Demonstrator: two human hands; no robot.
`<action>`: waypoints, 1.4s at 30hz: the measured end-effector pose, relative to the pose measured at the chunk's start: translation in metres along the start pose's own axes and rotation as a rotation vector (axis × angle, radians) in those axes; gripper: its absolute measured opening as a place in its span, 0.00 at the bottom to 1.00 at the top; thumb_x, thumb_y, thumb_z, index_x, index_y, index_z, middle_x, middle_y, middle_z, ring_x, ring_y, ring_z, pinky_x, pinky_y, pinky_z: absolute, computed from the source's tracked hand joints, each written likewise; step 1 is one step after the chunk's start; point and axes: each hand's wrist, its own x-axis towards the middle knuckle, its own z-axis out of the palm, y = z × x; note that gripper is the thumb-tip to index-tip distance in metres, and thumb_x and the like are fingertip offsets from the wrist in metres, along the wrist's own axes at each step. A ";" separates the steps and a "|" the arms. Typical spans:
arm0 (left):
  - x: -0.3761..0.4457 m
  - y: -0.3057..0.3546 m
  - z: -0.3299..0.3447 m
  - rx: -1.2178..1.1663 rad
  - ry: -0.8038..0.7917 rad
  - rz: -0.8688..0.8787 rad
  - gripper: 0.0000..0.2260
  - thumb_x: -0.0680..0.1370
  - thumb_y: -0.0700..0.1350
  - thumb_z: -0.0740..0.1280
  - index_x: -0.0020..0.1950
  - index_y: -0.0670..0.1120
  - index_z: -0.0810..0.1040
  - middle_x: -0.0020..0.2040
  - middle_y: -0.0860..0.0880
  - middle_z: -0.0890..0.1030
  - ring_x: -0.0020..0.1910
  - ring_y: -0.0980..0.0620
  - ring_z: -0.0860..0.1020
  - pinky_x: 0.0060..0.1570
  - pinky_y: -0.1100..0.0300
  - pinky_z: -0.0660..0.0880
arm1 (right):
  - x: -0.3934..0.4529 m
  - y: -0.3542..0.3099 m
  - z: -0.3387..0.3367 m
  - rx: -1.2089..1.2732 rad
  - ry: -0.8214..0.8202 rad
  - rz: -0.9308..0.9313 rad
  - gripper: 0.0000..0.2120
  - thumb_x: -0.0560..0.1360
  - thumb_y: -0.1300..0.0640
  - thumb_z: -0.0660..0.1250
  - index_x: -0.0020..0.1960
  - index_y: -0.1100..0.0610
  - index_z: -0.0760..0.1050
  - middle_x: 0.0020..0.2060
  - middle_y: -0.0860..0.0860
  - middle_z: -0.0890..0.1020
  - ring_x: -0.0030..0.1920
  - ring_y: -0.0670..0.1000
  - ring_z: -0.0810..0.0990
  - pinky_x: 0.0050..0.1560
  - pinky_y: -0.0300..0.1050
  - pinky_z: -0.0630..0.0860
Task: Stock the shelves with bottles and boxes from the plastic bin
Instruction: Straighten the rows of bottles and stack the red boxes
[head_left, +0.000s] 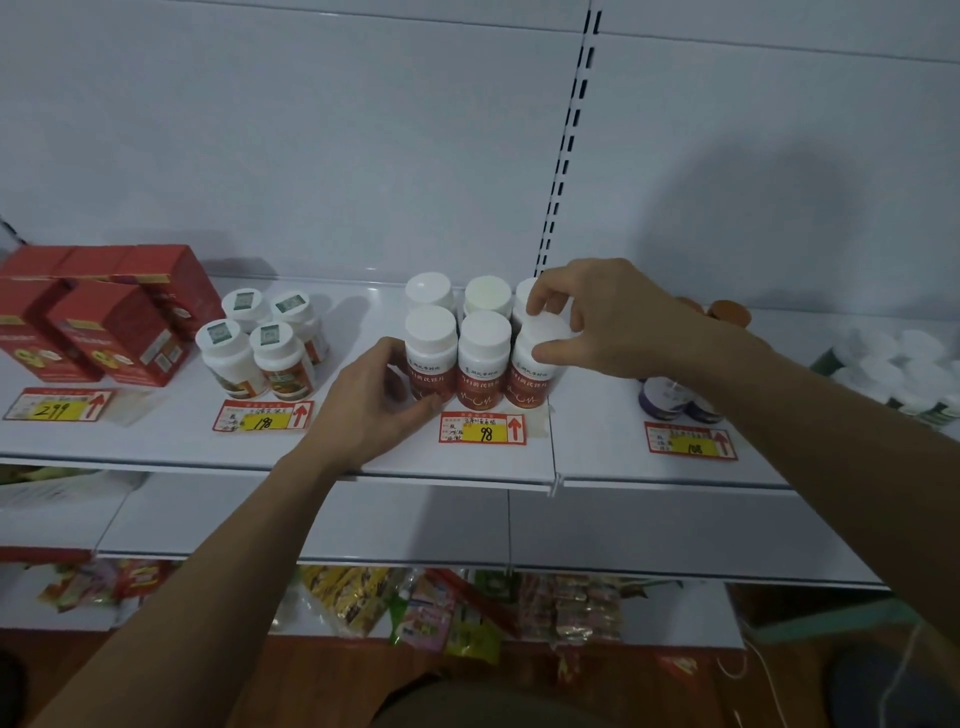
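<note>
Red-labelled bottles (480, 358) stand 6 together on the shelf (363, 457); left hand (371, 405) fingers grip 1, right hand (597, 322) pinches another's cap. Nudge too hard, the cluster could topple.

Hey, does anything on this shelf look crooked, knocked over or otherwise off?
Nothing stands out. The red bottles stand upright in two neat rows, the white bottles and red boxes are upright too, and nothing has spilled.

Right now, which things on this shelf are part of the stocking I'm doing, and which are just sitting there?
In the job:
red-labelled bottles
left hand
right hand

Just sitting there:
red boxes
sealed-cap bottles
purple bottles
price tags
</note>
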 end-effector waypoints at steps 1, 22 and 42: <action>0.000 0.000 0.000 0.000 -0.001 0.001 0.25 0.71 0.61 0.74 0.62 0.52 0.71 0.52 0.55 0.79 0.44 0.57 0.78 0.38 0.68 0.70 | 0.000 0.001 -0.001 -0.003 -0.006 0.000 0.18 0.71 0.48 0.77 0.58 0.49 0.78 0.51 0.46 0.78 0.40 0.37 0.72 0.41 0.33 0.65; -0.001 0.004 -0.001 -0.032 0.000 -0.043 0.29 0.68 0.61 0.77 0.62 0.54 0.68 0.50 0.59 0.76 0.45 0.56 0.78 0.40 0.66 0.72 | -0.012 0.010 -0.009 0.237 0.233 0.051 0.16 0.76 0.61 0.69 0.62 0.51 0.75 0.52 0.48 0.78 0.43 0.50 0.78 0.43 0.39 0.73; 0.004 -0.006 0.005 0.078 -0.008 -0.028 0.29 0.69 0.61 0.77 0.64 0.50 0.72 0.54 0.54 0.79 0.46 0.56 0.77 0.43 0.62 0.73 | 0.018 0.058 0.068 0.556 -0.269 0.181 0.58 0.55 0.45 0.87 0.75 0.46 0.56 0.68 0.42 0.74 0.68 0.49 0.75 0.66 0.57 0.76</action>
